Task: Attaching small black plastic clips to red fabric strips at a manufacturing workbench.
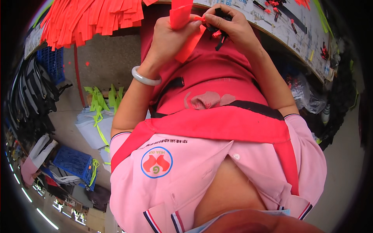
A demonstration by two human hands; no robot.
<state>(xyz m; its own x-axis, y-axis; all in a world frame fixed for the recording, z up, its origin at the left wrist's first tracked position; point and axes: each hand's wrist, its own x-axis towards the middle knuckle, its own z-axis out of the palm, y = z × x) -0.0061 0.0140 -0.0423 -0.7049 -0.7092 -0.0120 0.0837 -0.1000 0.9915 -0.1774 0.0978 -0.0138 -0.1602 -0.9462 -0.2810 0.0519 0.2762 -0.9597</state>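
My left hand (166, 39) is closed round a bright orange-red fabric strip (181, 16), whose ends stick out above and below the fist. Opposite it, my right hand (237, 29) has thumb and fingers pinched together, with a small bunch of black and red strap pieces (220, 34) in its grip. Between the two hands, at the right thumb tip, a bit of red material shows. What exactly the right fingertips pinch is partly hidden. Both hands are over my red apron (210, 73), by the table's near edge.
A thick pile of orange-red strips (91, 19) hangs over the table edge at left. On the white table (307, 42) at right lie scattered black and red pieces. Blue crates (74, 161), black straps (31, 93) and yellow-green ribbons (97, 99) are at the left.
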